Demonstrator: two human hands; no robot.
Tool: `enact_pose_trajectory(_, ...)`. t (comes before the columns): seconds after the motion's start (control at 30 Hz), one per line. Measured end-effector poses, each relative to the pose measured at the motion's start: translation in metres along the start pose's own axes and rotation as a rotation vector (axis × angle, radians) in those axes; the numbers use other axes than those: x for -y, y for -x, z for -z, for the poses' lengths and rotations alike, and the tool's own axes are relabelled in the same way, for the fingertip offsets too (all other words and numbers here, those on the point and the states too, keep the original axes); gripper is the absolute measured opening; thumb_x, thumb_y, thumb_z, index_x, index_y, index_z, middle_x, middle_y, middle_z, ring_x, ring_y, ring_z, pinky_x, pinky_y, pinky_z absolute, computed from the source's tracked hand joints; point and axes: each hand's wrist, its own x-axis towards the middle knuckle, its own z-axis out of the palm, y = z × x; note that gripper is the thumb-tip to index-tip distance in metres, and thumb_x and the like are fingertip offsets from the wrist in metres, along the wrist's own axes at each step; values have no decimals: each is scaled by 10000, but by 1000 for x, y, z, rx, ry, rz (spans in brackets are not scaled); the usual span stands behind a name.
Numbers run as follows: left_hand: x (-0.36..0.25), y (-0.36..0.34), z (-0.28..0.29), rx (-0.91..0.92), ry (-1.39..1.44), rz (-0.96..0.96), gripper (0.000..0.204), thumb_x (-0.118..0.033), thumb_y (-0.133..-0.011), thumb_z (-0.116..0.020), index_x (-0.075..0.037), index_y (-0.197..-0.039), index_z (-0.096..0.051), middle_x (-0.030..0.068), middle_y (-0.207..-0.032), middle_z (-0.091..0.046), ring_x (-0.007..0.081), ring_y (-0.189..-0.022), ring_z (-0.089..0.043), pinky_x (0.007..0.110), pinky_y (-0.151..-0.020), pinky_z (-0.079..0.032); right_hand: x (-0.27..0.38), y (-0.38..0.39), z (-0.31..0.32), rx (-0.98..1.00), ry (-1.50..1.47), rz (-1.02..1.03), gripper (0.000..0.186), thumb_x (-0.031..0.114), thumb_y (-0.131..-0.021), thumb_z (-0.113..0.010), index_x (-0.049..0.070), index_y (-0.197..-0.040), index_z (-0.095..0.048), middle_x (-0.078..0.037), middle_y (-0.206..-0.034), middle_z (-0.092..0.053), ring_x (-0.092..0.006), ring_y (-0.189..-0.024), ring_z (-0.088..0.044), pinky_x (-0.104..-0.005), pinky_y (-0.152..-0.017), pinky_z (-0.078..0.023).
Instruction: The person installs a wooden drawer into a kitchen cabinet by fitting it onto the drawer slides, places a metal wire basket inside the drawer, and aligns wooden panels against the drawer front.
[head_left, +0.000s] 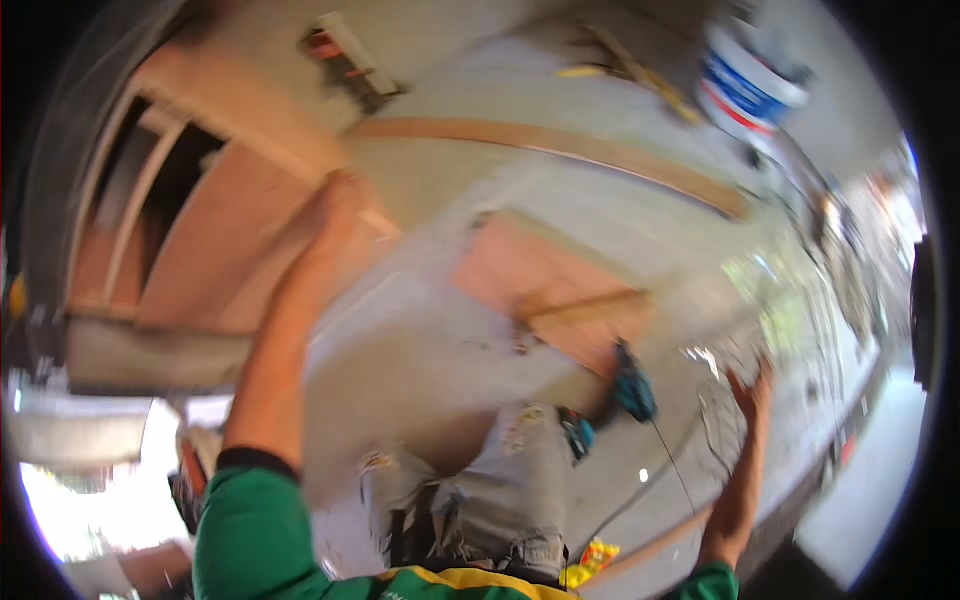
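My left hand [343, 195] reaches up to the near edge of a wooden cabinet frame [225, 120], which stands tilted at the left. The hand looks closed around the frame's rail, though motion blurs the fingers. Pinkish board panels and dark openings show in the frame. Out to the right, my right hand [752, 388] is open above the floor, fingers apart and holding nothing. A teal cordless drill [632, 385] lies between my knees and that hand, beside a pinkish board [545, 275] with a wood strip [585, 303] across it.
A long wooden plank [560, 145] lies across the floor ahead. Beyond it stand a white and blue bucket [750, 85] and some yellow-handled tools [645, 75]. Another teal tool [576, 432] is by my knee, near a yellow packet [592, 562]. Thin cables [675, 465] run along the right.
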Motion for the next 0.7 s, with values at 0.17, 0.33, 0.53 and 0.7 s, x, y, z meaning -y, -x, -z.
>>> enact_pose_trajectory(0.17,22,4,19,222,-21,17,297,-178,-915,-474,-115,-1139,-658,71,-1117,-642,263,-1097,-528,483,-863,-355,30,-6,-6,52,29,30,1102,451,-648,-801,132,-1494,-172,-274,-1466,-274,-464,-1357,-229,-525,-1093,-253)
enact_pose_trajectory(0.33,38,17,15,303,34,108,288,-178,-920,-470,-116,-1121,-666,62,-1079,-652,257,-1026,-537,468,-781,-347,89,-9,-3,104,56,-177,1088,338,-639,-801,189,-1497,-148,-320,-1454,-244,-477,-1359,-217,-581,-1053,-276)
enact_pose_trajectory(0.53,12,19,48,374,86,79,260,-177,-907,-505,-117,-1096,-672,47,-1025,-644,245,-974,-529,457,-748,-351,19,-11,-22,18,198,-3,982,301,-721,-706,181,-1500,-121,-289,-1451,-291,-466,-1353,-244,-562,-1053,-299)
enact_pose_trajectory(0.7,0,48,61,393,67,100,174,-96,-795,-619,-127,-954,-682,31,-854,-613,212,-801,-533,431,-653,-352,71,-14,-10,157,291,-128,841,279,-782,-617,130,-1482,-177,-265,-1434,-333,-447,-1283,-358,-548,-1018,-329)
